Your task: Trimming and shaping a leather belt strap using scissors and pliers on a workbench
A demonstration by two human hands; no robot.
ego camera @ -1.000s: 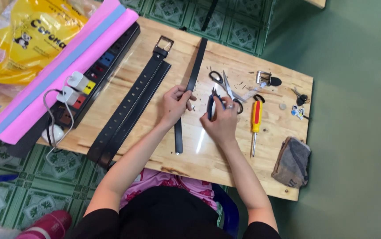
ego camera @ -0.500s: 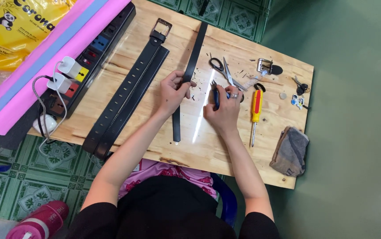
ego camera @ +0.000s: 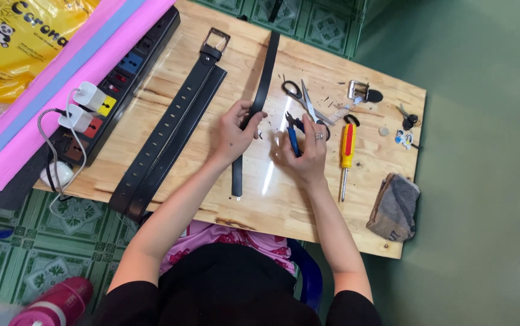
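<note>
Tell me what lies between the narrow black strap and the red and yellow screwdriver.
In the head view, between the narrow black strap and the screwdriver sits the right hand holding blue-handled pliers; scissors lie further up.

Narrow black strap (ego camera: 254,115) — flat, lengthwise
</note>
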